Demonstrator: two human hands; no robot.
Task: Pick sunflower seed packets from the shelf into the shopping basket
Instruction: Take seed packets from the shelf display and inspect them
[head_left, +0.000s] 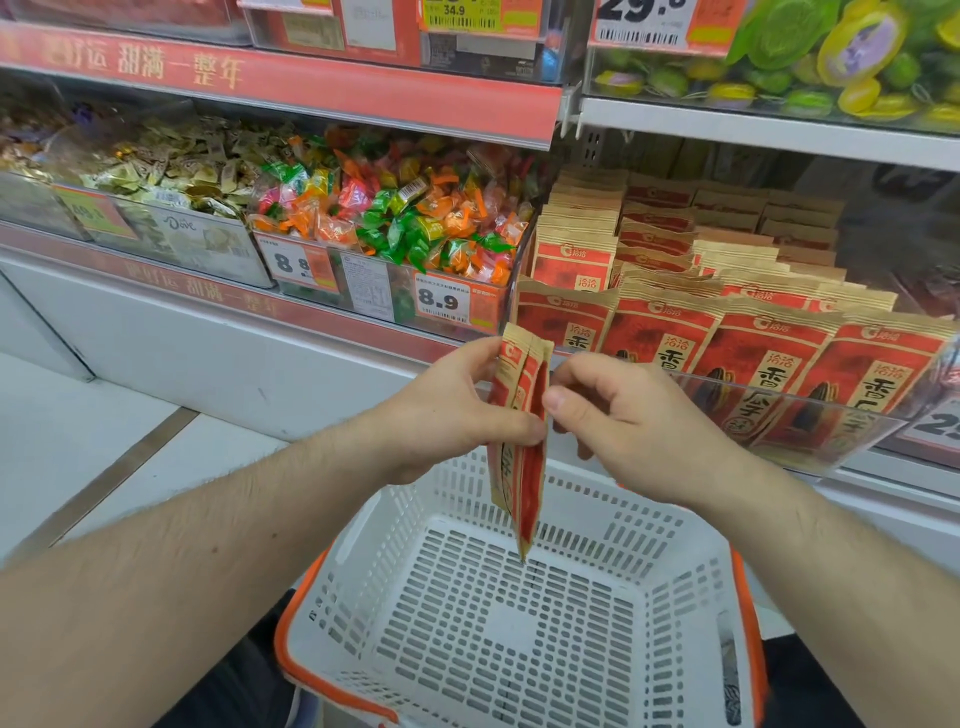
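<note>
Holding two packets edge-on above the basket, at 12 o'clock over its far rim, lower corners hanging inside the basket opening without touching the floor of it. Left hand pinching the packets at mid-height, thumb on the near face, fingers wrapped behind the top. Right hand sitting just beside at 3 o'clock of the packets, fingers curled, thumb tip touching or nearly touching the packets' right edge; cannot tell whether actually gripping. Both forearms reaching in from 7 and 5 o'clock.

Basket white with orange rim, sitting at 6 o'clock of frame, nothing lying inside.

More packets standing in rows on the shelf at 2 o'clock, red and tan fronts facing out behind a clear guard. Candy bin with mixed orange, green and pink wrappers at 11 o'clock, price tag reading 8.9 on its front. Gold-wrapped sweets further out at 10 o'clock. Green and yellow packs sitting on the upper shelf at 1 o'clock.
</note>
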